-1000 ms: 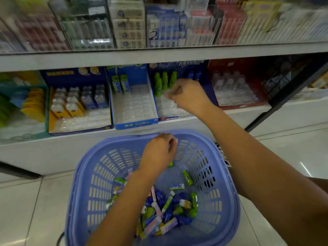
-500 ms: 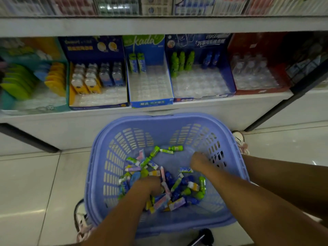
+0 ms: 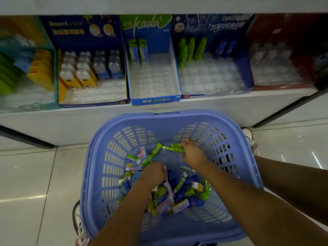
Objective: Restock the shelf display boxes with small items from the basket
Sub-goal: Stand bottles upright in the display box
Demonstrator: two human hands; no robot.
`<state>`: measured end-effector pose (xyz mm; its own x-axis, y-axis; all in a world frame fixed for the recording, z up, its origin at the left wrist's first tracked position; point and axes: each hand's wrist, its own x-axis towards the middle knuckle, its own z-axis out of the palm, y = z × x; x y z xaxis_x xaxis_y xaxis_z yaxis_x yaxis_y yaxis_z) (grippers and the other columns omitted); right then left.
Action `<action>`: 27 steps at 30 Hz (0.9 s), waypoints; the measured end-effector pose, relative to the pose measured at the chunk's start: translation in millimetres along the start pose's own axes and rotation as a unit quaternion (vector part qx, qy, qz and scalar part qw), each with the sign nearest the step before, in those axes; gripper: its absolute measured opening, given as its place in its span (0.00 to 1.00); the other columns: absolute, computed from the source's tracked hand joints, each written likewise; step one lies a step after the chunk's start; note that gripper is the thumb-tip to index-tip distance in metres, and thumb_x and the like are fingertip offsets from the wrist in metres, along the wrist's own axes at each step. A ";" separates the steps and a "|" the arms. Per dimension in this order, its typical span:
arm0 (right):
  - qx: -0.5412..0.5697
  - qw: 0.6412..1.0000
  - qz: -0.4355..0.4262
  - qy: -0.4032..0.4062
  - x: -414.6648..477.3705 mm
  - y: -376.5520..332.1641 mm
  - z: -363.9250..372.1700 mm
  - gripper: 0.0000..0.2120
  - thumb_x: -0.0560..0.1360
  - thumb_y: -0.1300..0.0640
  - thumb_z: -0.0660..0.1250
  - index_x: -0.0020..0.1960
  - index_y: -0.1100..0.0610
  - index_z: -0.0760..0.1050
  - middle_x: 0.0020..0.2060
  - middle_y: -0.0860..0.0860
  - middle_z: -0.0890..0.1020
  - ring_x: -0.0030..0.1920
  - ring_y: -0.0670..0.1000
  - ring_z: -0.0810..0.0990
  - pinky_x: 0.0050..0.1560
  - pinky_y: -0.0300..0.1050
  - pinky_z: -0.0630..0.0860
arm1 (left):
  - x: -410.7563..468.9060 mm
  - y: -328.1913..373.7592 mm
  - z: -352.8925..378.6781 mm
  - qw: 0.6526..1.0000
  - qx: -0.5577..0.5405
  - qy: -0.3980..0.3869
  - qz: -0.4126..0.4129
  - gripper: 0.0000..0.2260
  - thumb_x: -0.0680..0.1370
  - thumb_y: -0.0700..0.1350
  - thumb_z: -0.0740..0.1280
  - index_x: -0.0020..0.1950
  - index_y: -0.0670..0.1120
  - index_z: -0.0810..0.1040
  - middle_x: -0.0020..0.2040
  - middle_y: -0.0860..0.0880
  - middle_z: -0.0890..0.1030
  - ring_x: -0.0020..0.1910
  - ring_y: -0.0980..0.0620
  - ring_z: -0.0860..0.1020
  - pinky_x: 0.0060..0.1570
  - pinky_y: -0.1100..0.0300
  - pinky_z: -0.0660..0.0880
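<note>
Head: right hand (image 3: 192,154) around green tube (image 3: 170,148)

Left hand (image 3: 153,172): back up, knuckles forward; fingers curled downward and hidden beneath the palm. Cannot tell whether they pinch anything.
Left forearm: bare; enters from the bottom edge and runs up and slightly right to a roughly straight wrist.
Right hand (image 3: 192,154): back up, further forward than the left hand and off to its right; the two hands apart.
Right fingers (image 3: 185,143): curled round a green tube (image 3: 173,148), whose pale tip sticks out to the left of the hand.
Right forearm: bare; enters from the lower right and runs diagonally up-left to the wrist.
Arms: both stretched forward and down, converging toward the hands, not crossing.
</note>
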<state>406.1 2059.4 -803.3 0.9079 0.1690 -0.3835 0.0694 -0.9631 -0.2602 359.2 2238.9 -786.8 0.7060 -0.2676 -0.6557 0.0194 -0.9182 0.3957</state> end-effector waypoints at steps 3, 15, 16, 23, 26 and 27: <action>-0.019 0.997 -0.020 -0.067 3.9 -2.0 5.9 0.14 0.75 0.62 0.62 0.60 0.61 0.73 0.65 0.57 0.68 0.67 0.57 0.66 0.64 0.47 0.68 | -2.6 -3.3 1.7 1.000 -0.004 -0.029 0.003 0.18 0.82 0.42 0.54 0.31 0.48 0.63 0.44 0.39 0.78 0.41 0.42 0.74 0.43 0.53 0.70; 0.208 0.970 0.028 -0.126 -19.7 -12.1 -26.8 0.19 0.71 0.55 0.73 0.61 0.56 0.76 0.64 0.53 0.69 0.65 0.55 0.70 0.63 0.44 0.68 | 4.3 5.0 -17.3 0.876 -0.465 0.083 -0.097 0.10 0.80 0.46 0.64 0.45 0.41 0.79 0.46 0.37 0.81 0.45 0.40 0.79 0.52 0.47 0.78; 0.221 0.968 0.014 -0.116 -23.8 -14.6 -38.4 0.21 0.70 0.54 0.74 0.62 0.54 0.76 0.65 0.52 0.70 0.65 0.53 0.70 0.64 0.44 0.68 | 3.6 9.7 -22.0 0.833 -0.538 0.074 -0.106 0.11 0.78 0.48 0.66 0.45 0.41 0.80 0.46 0.38 0.82 0.45 0.41 0.80 0.51 0.47 0.79; 0.253 0.959 -0.083 -0.098 -48.8 -42.6 -120.9 0.17 0.68 0.55 0.75 0.56 0.54 0.79 0.59 0.50 0.77 0.59 0.50 0.76 0.65 0.51 0.72 | -6.2 44.9 -61.7 0.693 -0.716 0.077 -0.038 0.05 0.77 0.41 0.68 0.46 0.41 0.83 0.43 0.42 0.85 0.41 0.48 0.83 0.39 0.56 0.80; 0.257 0.960 -0.084 -0.068 -63.8 -46.2 -147.7 0.16 0.68 0.54 0.76 0.55 0.55 0.80 0.58 0.50 0.78 0.57 0.49 0.77 0.62 0.47 0.73 | -17.4 56.9 -77.1 0.696 -0.711 0.099 0.001 0.09 0.79 0.37 0.63 0.43 0.42 0.82 0.37 0.45 0.85 0.35 0.51 0.83 0.38 0.58 0.81; 0.263 0.960 -0.079 -0.048 -68.3 -45.4 -156.9 0.16 0.68 0.54 0.76 0.54 0.55 0.80 0.56 0.50 0.78 0.55 0.49 0.77 0.59 0.44 0.73 | -22.5 60.4 -82.5 0.698 -0.709 0.101 0.016 0.09 0.79 0.37 0.62 0.44 0.41 0.81 0.35 0.46 0.84 0.34 0.52 0.82 0.38 0.59 0.80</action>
<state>405.8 2058.6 -626.3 0.8591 0.3477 -0.3756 -0.0377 -0.6887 -0.7240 402.9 2213.5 -695.1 0.8051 -0.1040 -0.5840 0.5810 0.3368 0.7410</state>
